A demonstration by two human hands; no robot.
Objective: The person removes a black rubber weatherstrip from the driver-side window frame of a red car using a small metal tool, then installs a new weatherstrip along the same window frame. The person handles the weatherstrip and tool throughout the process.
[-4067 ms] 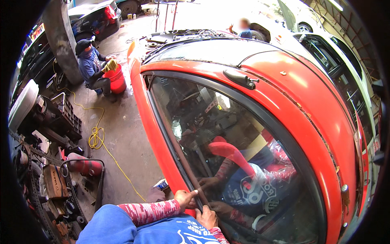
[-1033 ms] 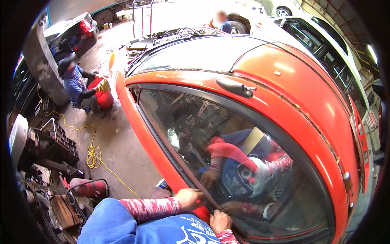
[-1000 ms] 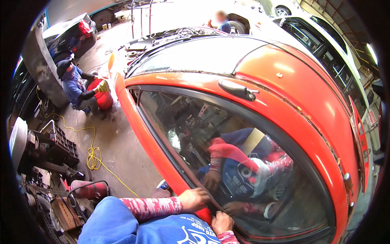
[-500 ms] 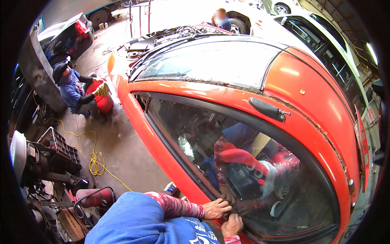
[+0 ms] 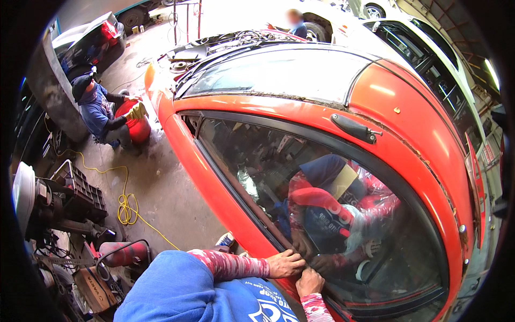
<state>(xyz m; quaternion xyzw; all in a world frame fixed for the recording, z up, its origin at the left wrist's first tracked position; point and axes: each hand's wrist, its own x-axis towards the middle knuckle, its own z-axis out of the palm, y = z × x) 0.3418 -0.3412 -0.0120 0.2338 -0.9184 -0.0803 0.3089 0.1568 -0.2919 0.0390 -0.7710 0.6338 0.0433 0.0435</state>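
Head view: the work is concentrated at the lower edge of the side window [image 5: 402, 252] of the red car [image 5: 375, 96], near the bottom centre of the frame. At this place, the dark strip [image 5: 242, 206] is seen along the border between the window and the red door panel [image 5: 196, 169], running from the upper left of the window down to both hands. The left hand [image 5: 286, 263] is laid over this border, with its fingers bent and set close together; the right hand [image 5: 310, 282] is placed just beside it, to the right and a little lower, with its fingers curled inward. Whether the strip is truly pinched cannot be told, because the fingertips are not clearly shown. By judgement, the step in hand is the handling of this strip, at one short part only. For a next move, both hands would be required to act together, with steady finger pressure along the edge, and the window should not be forced. In the upper left, a red bucket [image 5: 140, 130] is attended by a co-worker [image 5: 95, 110].
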